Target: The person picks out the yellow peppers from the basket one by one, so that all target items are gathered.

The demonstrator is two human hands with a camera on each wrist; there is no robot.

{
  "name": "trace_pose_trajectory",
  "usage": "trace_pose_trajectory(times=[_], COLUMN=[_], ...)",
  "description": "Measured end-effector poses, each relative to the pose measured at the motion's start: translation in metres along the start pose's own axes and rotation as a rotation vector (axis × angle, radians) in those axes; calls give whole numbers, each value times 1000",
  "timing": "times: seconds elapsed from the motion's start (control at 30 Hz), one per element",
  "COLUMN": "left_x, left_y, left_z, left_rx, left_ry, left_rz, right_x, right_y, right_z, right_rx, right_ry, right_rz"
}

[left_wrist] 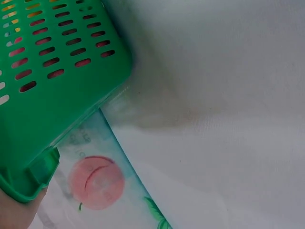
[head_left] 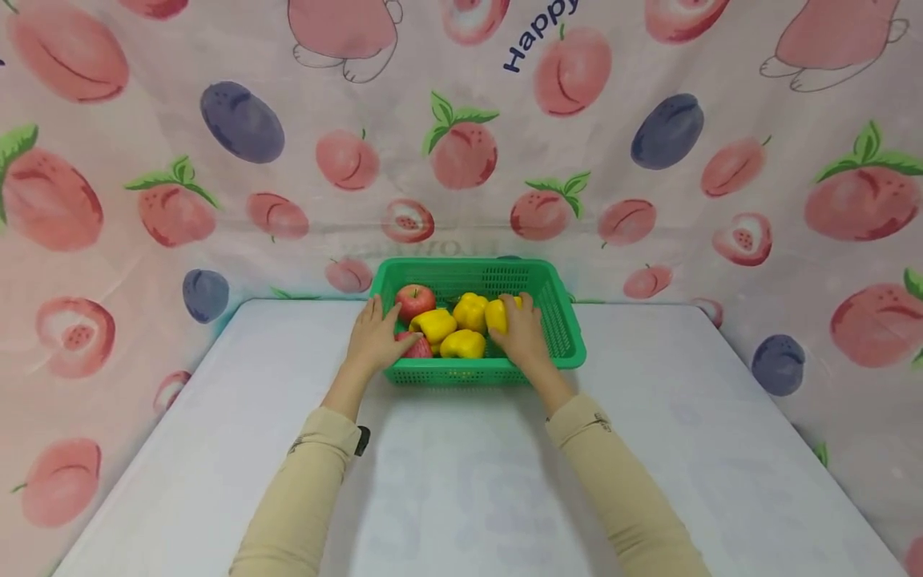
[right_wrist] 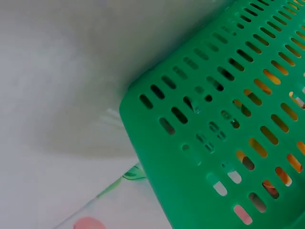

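Observation:
In the head view, a green plastic basket [head_left: 469,373] holds yellow bell peppers and red apples. My left hand [head_left: 371,340] lies over its left rim, fingers extended, with the thumb over the lower red apple [head_left: 419,348]. Beside those fingers is the upper apple [head_left: 414,302]. My right hand [head_left: 524,332] reaches in over the front right and grips a yellow bell pepper [head_left: 497,317], partly hidden by its fingers. Other yellow peppers [head_left: 464,344] lie between the hands. The left wrist view shows part of the left hand [left_wrist: 16,212] at the basket's rim.
The basket stands near the back edge of a white-covered table [head_left: 461,481]. A fruit-printed cloth [head_left: 389,96] hangs behind and at both sides. The slotted basket walls [right_wrist: 157,157] show in both wrist views. A dark band [head_left: 363,441] is at the left wrist.

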State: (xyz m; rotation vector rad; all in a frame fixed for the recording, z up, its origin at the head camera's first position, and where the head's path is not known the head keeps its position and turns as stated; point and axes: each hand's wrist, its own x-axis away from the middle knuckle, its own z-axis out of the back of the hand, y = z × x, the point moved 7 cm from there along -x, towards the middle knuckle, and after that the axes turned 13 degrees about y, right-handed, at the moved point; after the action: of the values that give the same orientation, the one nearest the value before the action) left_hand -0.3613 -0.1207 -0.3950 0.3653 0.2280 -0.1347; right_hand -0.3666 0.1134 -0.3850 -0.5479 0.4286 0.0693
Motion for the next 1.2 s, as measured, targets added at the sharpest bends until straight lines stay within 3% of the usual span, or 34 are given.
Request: trace_pose_trajectory(times=[0.17, 0.37, 0.6, 0.9, 1.2], left_x=[2, 2, 0, -2, 0], left_y=[-1, -3, -1, -3, -3], left_z=[5, 6, 8, 6, 0], left_rx=[-12, -12, -12, -6, 2], left_ry=[2, -10, -2, 4, -5], left_rz=[1, -4, -5, -10, 2], right_x=[1, -1, -11, -15, -16], right_y=[-6, -6, -13, -4, 5], right_z=[7, 20, 49, 66, 82], right_rx=[-61, -124, -164, -281, -248], right_ry=[75, 111, 147, 157, 134], right_rz=[45, 31, 37, -36, -57])
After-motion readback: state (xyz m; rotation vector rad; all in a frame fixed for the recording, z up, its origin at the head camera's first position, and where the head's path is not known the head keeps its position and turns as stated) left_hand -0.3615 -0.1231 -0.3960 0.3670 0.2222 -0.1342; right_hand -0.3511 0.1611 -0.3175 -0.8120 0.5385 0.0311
